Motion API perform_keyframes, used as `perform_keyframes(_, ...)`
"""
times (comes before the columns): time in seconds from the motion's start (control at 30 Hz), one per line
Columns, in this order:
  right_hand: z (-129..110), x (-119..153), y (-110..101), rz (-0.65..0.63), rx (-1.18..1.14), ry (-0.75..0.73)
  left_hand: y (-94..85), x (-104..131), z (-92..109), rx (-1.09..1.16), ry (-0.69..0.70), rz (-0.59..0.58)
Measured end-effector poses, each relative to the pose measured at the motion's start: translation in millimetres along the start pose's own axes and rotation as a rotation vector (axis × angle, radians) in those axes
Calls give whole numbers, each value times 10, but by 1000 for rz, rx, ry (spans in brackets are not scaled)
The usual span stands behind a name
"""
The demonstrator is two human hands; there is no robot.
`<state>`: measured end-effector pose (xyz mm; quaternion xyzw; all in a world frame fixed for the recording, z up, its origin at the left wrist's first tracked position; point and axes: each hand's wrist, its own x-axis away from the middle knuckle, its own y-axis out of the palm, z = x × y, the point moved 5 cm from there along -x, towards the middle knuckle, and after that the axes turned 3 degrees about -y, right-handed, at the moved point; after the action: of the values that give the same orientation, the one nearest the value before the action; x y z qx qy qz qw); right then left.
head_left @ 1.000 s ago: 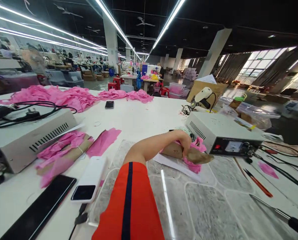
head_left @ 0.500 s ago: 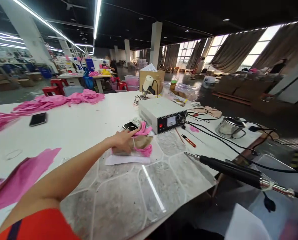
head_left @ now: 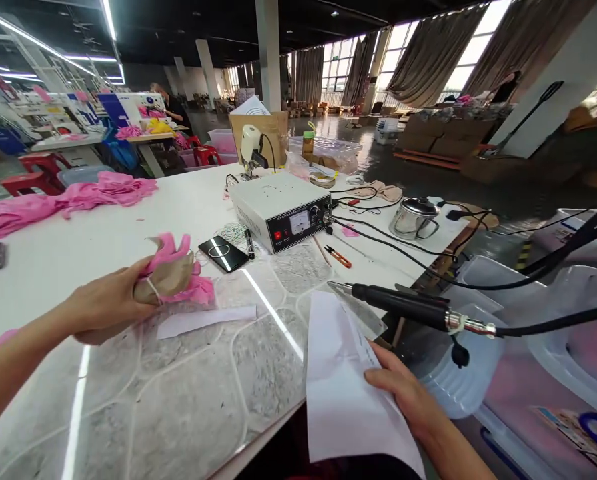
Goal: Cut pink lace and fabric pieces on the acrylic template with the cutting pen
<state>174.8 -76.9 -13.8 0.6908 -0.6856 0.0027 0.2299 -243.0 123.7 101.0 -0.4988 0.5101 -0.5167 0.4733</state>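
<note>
A second ago my left hand (head_left: 111, 297) had hold of the banded pink fabric bundle (head_left: 171, 279) close beside the white metered control box (head_left: 278, 203); now I've drawn it farther to the left of that box, leaving the black smartphone (head_left: 224, 254) beside the box fully exposed and both my hands occupied at once. My left hand is curled closed around the bundle, left of the box and nearer me. My right hand (head_left: 403, 393), newly in view on my side of the box, pinches a white paper sheet (head_left: 341, 393) between thumb and fingers, well apart from the left
</note>
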Motion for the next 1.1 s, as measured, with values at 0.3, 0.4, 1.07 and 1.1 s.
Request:
perform_keyframes(0.3, -317, -501, 619, 102, -40, -186, -141, 579, 493, 340, 364, 176)
perform_keyframes(0.4, -314, -640, 955, 91, 121, -321, -55, 878, 1115, 728, 507, -152)
perform_keyframes(1.07, -178, -1290, 1749, -354, 1270, -931, -141, 995, 171, 2107, -396, 92)
perform_keyframes(1.1, -147, -1367, 1750, -357, 1280, -907, -129, 1038, 155, 2106, -416, 95)
